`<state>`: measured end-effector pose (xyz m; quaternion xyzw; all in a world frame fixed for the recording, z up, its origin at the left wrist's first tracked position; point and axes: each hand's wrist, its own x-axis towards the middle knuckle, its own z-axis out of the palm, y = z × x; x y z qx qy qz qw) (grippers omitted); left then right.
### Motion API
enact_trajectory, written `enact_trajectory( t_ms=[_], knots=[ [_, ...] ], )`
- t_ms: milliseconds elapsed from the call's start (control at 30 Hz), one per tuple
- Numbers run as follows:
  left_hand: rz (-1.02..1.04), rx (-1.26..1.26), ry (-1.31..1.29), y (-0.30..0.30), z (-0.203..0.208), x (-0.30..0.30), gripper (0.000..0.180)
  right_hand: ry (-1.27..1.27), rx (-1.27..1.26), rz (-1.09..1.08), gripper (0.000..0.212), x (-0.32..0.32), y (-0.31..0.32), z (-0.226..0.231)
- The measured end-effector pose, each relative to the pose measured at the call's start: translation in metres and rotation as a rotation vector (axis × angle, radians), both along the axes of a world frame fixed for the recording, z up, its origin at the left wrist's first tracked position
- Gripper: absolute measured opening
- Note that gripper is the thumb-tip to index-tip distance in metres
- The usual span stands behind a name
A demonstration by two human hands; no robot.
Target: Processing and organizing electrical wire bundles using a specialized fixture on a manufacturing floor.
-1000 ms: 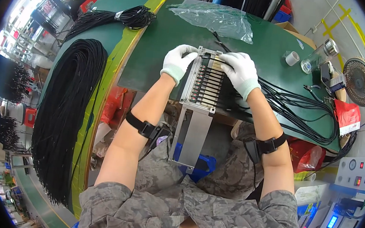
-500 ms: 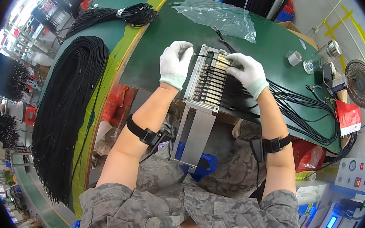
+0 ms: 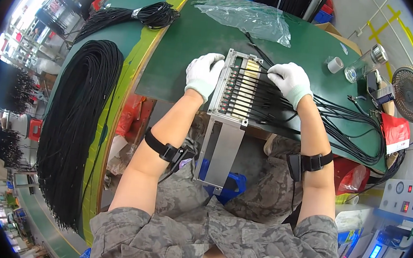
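A metal fixture [image 3: 228, 85] stands at the table's near edge, with a row of black cables lying side by side across its cream-coloured strips. Small connectors [image 3: 225, 92] show at the cables' left ends. My right hand [image 3: 290, 83], in a white glove, is closed in a pinch on a black cable [image 3: 264, 72] just right of the fixture's upper part. Against the fixture's upper left side is my left hand [image 3: 204, 75], also gloved, its thumb and curled fingers drawn close together. What lies between those fingertips, if anything, is too small to make out.
Loose black cables [image 3: 344, 124] run right across the green table [image 3: 172, 72]. Bundled cables [image 3: 77, 117] lie to the left. Farther back is a clear plastic bag [image 3: 248, 18]. A white cup [image 3: 335, 65], a glass bottle [image 3: 364, 64], pliers [image 3: 357, 104] and a fan [image 3: 408, 95] stand or lie at right.
My right hand has moved right, off the fixture's strips, to the cable beside it. My left hand has shifted slightly right and down, closer to the fixture's edge.
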<state>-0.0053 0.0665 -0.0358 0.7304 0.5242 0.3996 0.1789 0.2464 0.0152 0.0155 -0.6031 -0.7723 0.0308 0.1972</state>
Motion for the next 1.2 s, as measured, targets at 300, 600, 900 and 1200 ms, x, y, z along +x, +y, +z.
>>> enact_trajectory(
  t_ms=[300,600,900,1200],
  knots=[
    [-0.077,-0.025,0.006,0.002,-0.001,0.000,0.024,0.002,-0.007,0.010,0.012,-0.002,-0.002,0.002],
    [-0.243,0.191,0.491,-0.017,0.010,0.030,0.035,-0.045,-0.077,-0.039,0.013,-0.006,0.000,-0.005],
    [-0.320,0.210,0.344,-0.012,0.006,0.028,0.031,-0.184,-0.023,-0.123,0.015,0.000,0.020,-0.016],
    [-0.240,0.211,-0.036,-0.002,0.014,0.026,0.023,0.090,0.209,0.176,0.014,-0.029,0.011,-0.012]
  ],
)
